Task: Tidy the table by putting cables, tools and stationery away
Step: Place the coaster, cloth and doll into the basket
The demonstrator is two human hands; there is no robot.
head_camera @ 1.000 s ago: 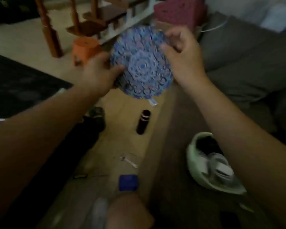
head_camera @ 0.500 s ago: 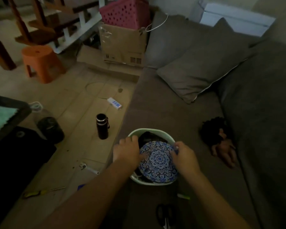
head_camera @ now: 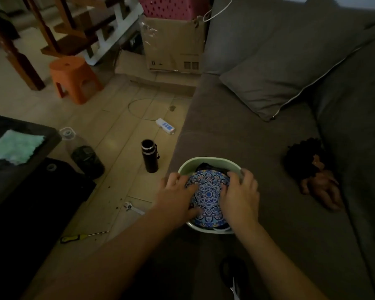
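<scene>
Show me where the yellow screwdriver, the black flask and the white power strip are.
yellow screwdriver [head_camera: 75, 237]: head view, on its yellow handle.
black flask [head_camera: 150, 158]: head view, on its dark body.
white power strip [head_camera: 165, 126]: head view, on its top face.

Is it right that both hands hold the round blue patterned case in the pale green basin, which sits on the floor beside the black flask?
No. The head view shows the pale green basin on the grey sofa seat, not the floor; the black flask stands on the floor. The left hand and right hand do hold the round blue patterned case in it.
</scene>
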